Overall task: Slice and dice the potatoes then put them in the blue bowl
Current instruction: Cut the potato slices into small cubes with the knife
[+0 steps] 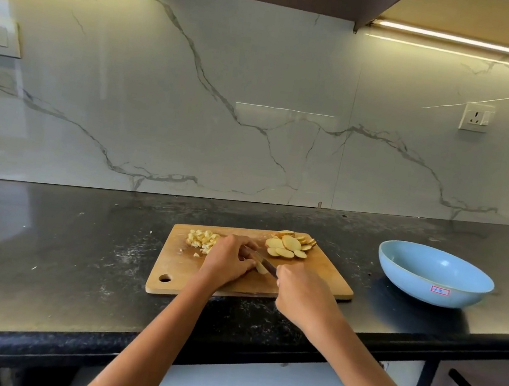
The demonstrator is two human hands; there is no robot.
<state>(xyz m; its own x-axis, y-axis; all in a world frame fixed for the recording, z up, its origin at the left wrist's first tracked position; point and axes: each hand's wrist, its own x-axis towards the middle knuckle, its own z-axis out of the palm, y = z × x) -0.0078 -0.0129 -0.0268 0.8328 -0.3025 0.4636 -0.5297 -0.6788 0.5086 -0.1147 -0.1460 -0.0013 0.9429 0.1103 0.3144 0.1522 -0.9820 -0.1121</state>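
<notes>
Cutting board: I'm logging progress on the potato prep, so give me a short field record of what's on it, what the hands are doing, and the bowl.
board: wooden cutting board on a black counter
diced pile: potato cubes, board's far left
slices: round potato slices, far right
left hand: left hand holds a potato piece
right hand: right hand grips the knife
bowl: blue bowl, right of board, no potato inside

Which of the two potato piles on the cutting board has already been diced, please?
The pile of small cubes at the board's far left corner, beside the left hand. The other pile, at the far right, is still round slices.
</notes>
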